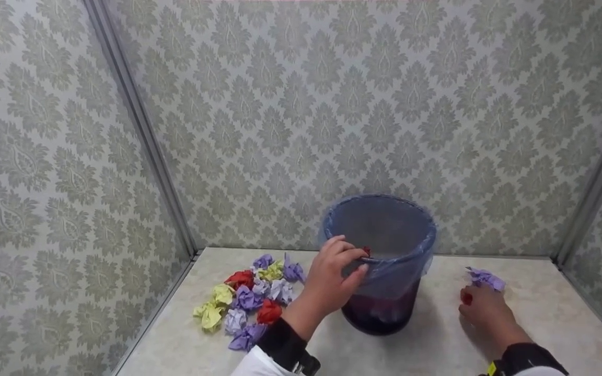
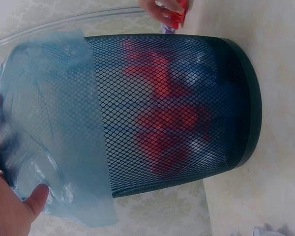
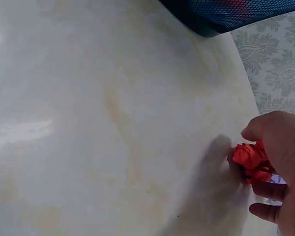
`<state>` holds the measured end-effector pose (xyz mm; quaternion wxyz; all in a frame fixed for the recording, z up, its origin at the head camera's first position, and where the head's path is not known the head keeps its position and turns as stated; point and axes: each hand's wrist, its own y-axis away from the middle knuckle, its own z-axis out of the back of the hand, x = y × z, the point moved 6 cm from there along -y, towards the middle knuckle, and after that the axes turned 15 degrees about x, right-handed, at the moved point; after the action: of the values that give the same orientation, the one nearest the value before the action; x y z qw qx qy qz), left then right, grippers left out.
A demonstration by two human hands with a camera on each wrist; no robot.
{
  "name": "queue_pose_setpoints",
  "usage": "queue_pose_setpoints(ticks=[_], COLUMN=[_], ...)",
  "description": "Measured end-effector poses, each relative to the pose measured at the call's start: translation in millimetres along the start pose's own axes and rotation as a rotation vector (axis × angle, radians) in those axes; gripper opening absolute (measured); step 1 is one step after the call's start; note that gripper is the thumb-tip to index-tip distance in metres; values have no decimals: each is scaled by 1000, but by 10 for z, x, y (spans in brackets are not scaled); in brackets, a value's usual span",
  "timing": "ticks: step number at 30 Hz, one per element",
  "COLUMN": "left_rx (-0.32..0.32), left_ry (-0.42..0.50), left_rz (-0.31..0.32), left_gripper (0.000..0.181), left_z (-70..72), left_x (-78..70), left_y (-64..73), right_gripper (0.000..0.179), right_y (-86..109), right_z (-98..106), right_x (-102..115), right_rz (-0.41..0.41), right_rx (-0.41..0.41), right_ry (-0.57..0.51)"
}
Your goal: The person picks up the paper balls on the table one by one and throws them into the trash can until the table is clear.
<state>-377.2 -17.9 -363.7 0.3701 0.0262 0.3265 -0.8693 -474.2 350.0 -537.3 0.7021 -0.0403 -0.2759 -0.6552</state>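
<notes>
A dark mesh wastebasket (image 2: 125,113) lined with a translucent blue bag (image 1: 392,279) stands on the table; red and pale crumpled paper shows through its mesh. My left hand (image 1: 335,271) grips its near-left rim, the thumb outside against the bag and the fingers over the edge. A small bit of red paper (image 1: 367,251) shows just inside the rim by those fingertips. To the right of the basket, my right hand (image 1: 489,313) holds a red crumpled paper ball (image 3: 250,158) low over the table. Right behind that hand is a purple paper ball (image 1: 486,278).
Left of the basket lies a cluster of crumpled paper balls in purple (image 1: 247,298), yellow (image 1: 209,316), red (image 1: 268,312) and white (image 1: 235,321). Patterned wall panels (image 1: 301,104) enclose the pale table (image 1: 165,334) at the back and sides.
</notes>
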Motion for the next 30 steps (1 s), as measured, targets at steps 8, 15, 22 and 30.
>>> queue_pose_setpoints(ticks=[8, 15, 22, 30], left_rx=[5, 17, 11, 33], left_ry=[8, 38, 34, 37], left_rz=[4, 21, 6, 20], left_gripper=[23, 25, 26, 28], left_z=[-13, -8, -3, -22], left_x=[6, 25, 32, 25], left_y=[21, 15, -4, -15], right_gripper=[36, 28, 29, 35], right_y=[85, 112, 240, 557], right_z=[-154, -210, -110, 346], right_x=[-55, -68, -58, 257], right_rz=[-25, -7, 31, 190], right_rx=[7, -28, -65, -222], right_ry=[-128, -95, -206, -207])
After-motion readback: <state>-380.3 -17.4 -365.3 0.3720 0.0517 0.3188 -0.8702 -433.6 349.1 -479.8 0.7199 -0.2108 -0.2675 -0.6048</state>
